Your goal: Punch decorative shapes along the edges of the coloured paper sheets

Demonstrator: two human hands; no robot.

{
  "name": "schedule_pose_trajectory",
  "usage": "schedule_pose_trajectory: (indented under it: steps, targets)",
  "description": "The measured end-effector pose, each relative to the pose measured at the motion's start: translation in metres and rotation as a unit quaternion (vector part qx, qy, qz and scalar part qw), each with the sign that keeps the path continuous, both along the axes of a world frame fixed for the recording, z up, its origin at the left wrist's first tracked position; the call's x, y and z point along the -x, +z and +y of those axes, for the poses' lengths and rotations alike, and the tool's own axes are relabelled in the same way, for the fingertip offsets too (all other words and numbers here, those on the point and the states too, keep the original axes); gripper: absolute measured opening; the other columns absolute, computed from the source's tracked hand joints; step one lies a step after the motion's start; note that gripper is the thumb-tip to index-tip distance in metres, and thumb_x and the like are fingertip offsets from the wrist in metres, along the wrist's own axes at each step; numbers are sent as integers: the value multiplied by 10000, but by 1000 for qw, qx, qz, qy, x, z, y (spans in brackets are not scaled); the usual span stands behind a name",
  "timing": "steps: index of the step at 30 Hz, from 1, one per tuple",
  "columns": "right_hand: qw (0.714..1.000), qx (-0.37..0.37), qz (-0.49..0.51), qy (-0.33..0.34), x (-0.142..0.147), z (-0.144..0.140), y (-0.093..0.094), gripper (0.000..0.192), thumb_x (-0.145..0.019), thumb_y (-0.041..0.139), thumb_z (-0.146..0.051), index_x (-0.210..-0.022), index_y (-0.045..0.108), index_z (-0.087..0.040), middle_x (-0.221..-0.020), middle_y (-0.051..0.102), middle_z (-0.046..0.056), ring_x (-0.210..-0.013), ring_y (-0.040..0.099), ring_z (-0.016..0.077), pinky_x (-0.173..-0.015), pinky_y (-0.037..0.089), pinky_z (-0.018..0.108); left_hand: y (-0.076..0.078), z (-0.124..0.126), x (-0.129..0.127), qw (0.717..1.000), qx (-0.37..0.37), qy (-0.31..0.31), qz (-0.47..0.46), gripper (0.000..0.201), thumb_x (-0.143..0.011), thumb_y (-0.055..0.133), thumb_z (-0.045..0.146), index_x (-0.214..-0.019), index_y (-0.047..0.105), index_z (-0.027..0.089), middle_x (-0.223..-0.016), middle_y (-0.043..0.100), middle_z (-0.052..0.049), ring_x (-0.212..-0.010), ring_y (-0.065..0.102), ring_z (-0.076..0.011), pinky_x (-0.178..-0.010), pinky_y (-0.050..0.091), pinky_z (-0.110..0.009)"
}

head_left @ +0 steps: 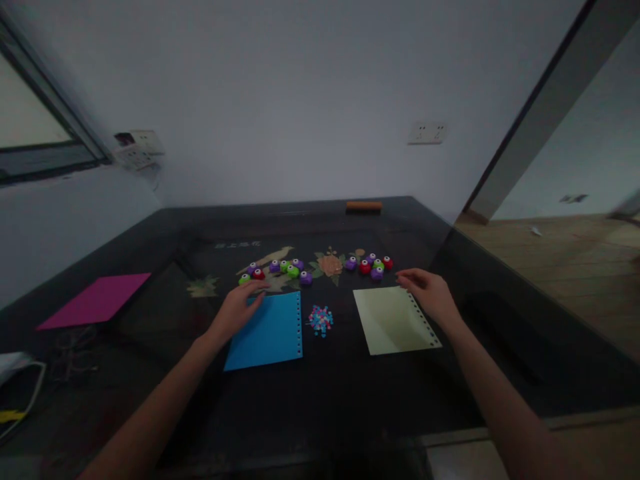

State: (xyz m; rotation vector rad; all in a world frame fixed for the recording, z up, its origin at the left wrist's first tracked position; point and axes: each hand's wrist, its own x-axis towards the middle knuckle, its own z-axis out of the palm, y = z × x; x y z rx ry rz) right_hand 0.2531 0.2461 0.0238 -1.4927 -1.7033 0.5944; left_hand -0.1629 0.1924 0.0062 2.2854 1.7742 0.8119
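Note:
My left hand (241, 308) is over the top left part of a blue punched paper sheet (270, 333), thumb apart from the fingers, with nothing seen in it. Just beyond its fingertips sits a group of small purple, green and red eyeball-like pieces (293, 271). My right hand (425, 291) hovers at the top right corner of a pale yellow punched sheet (395, 323). Its fingers are curved with a small gap to the thumb, and no object shows between them. A similar group of eyeball-like pieces (365, 267) lies to its left. Between the sheets is a pile of tiny pink, blue and white bits (321, 320).
A magenta sheet (97, 301) lies at the table's left, with glasses (75, 353) in front of it. A brown cylinder (364, 207) rests at the back edge by the wall. A white cable (35, 393) is at the left front. The dark table (310, 413) has printed flowers.

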Motion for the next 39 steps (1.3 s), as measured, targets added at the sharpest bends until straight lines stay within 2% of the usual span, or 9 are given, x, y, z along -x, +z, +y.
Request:
schedule_pose_trajectory:
  steps: [3, 5, 10, 14, 20, 25, 30, 39]
  targets:
    - [997, -14, -14, 79, 48, -10, 13, 206, -787, 588, -284, -923, 687, -166, -905, 709, 78, -809, 657, 202, -754, 499, 334, -7, -3, 19, 1000, 8, 3, -2, 282, -862, 429, 282, -1052, 612, 182, -1099, 648, -90, -1059, 588, -219, -949, 449, -397]
    - [990, -15, -19, 140, 83, -14, 14, 193, -810, 562, -239, -941, 680, -161, -922, 707, 77, -830, 653, 189, -766, 497, 323, -8, -5, 24, 1000, 27, -11, -4, 286, -865, 435, 297, -1072, 604, 195, -1106, 641, -82, -1069, 581, -222, -949, 446, -414]
    - [955, -40, -136, 259, 157, -16, -2, 216, -844, 537, -198, -1018, 663, -172, -1005, 681, 74, -870, 630, 190, -802, 483, 342, -9, -8, 26, 996, 76, -54, -3, 388, -839, 512, 428, -1163, 560, 221, -1212, 568, -85, -1152, 507, -253, -984, 388, -464]
    - [923, -88, -237, 289, 191, -10, -16, 322, -856, 546, -247, -1159, 596, -151, -1165, 614, 118, -1113, 521, 239, -942, 409, 399, -15, -8, 26, 995, 91, -47, 12, 609, -703, 650, 530, -1203, 544, 198, -1248, 519, -122, -1167, 478, -284, -989, 375, -438]
    - [892, -89, -319, 308, 208, -5, -26, 620, -792, 577, -507, -1266, 510, -112, -1226, 529, 178, -1153, 448, 315, -915, 403, 453, -23, -4, 29, 992, 102, -38, 59, 696, -658, 677, 543, -1244, 518, 204, -1265, 494, -137, -1165, 449, -328, -950, 368, -483]
    - [885, -96, -336, 307, 209, -6, -28, 590, -780, 597, -500, -1230, 540, -122, -1181, 535, 164, -1110, 462, 314, -879, 416, 428, -25, -2, 29, 992, 99, -36, 72, 689, -669, 666, 546, -1252, 516, 210, -1227, 503, -124, -1132, 455, -323, -928, 374, -474]
    - [895, -99, -315, 299, 209, -6, -29, 566, -753, 642, -475, -1202, 549, -143, -1156, 554, 146, -1098, 473, 297, -891, 399, 420, -26, -2, 29, 992, 93, -25, 83, 693, -652, 679, 554, -1244, 526, 227, -1213, 508, -119, -1126, 453, -330, -918, 373, -487]
    - [912, -81, -278, 292, 209, -6, -28, 550, -714, 691, -443, -1167, 530, -175, -1156, 572, 120, -1111, 484, 290, -900, 397, 425, -24, -1, 29, 994, 86, -47, 48, 646, -645, 699, 528, -1194, 557, 218, -1165, 510, -103, -1112, 454, -302, -953, 385, -453]
